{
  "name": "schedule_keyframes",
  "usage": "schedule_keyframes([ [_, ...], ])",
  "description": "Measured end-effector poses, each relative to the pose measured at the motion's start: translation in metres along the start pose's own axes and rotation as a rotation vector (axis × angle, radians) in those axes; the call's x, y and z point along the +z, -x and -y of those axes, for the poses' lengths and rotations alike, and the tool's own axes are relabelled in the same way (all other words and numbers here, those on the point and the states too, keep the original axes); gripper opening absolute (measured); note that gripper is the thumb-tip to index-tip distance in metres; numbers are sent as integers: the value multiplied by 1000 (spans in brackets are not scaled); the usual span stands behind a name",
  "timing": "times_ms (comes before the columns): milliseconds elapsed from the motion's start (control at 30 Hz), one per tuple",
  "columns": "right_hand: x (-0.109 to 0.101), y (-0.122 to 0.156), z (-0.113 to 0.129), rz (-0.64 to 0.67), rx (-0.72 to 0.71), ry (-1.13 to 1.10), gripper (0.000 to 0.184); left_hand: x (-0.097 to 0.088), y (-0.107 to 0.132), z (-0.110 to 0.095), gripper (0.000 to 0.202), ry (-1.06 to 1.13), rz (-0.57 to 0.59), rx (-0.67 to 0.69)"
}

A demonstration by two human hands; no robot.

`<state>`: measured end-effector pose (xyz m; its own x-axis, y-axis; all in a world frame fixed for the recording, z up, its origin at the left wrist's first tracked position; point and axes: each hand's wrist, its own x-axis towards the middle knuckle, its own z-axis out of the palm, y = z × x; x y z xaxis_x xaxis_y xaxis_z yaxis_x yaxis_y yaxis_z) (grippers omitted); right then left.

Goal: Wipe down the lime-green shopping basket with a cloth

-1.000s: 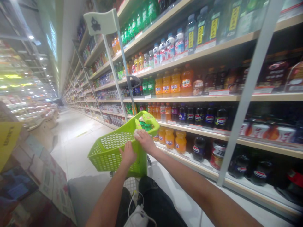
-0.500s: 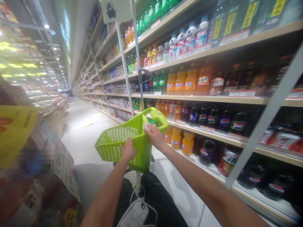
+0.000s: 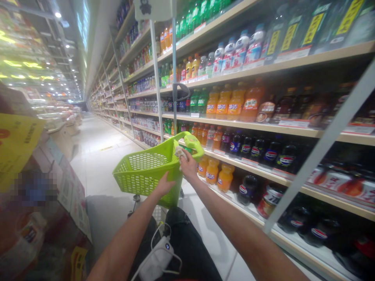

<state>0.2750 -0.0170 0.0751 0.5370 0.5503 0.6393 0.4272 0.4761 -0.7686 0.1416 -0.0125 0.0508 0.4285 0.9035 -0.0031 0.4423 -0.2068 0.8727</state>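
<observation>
A lime-green shopping cart (image 3: 140, 181) with perforated basket walls stands right in front of my legs. My right hand (image 3: 188, 166) is closed on a crumpled whitish cloth (image 3: 180, 152), pressed near the top of the cart's near end, just below its green handle (image 3: 195, 144). Against the outer wall of the basket is my left hand (image 3: 166, 184), fingers apart and holding nothing; part of it is turned away from view. On my lap lies a white device (image 3: 158, 253) with a cable attached.
Along the right run shelves (image 3: 252, 121) of drinks, with orange soda bottles (image 3: 225, 175) low beside the cart. A slanted metal post (image 3: 310, 156) stands close on my right. At left is a display with a yellow sign (image 3: 20, 140). The tiled aisle (image 3: 99, 156) stretches ahead.
My right hand now shows the cloth in its fingers more plainly, drawn slightly back. The left hand has shifted right along the basket wall. The view has turned slightly.
</observation>
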Motion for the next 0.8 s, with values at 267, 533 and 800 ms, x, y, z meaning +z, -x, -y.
schedule_keyframes([
  [267, 16, 36, 6, 147, 227, -206, 47, -5, 22, -37, 22, 671, -34, -79],
  [533, 8, 70, 9, 437, 37, 47, 42, -42, 29, -19, 31, 724, -78, -226],
  [800, -2, 84, 5, 649, -219, 292, 44, -43, 40, -6, 22, 674, -38, -277],
])
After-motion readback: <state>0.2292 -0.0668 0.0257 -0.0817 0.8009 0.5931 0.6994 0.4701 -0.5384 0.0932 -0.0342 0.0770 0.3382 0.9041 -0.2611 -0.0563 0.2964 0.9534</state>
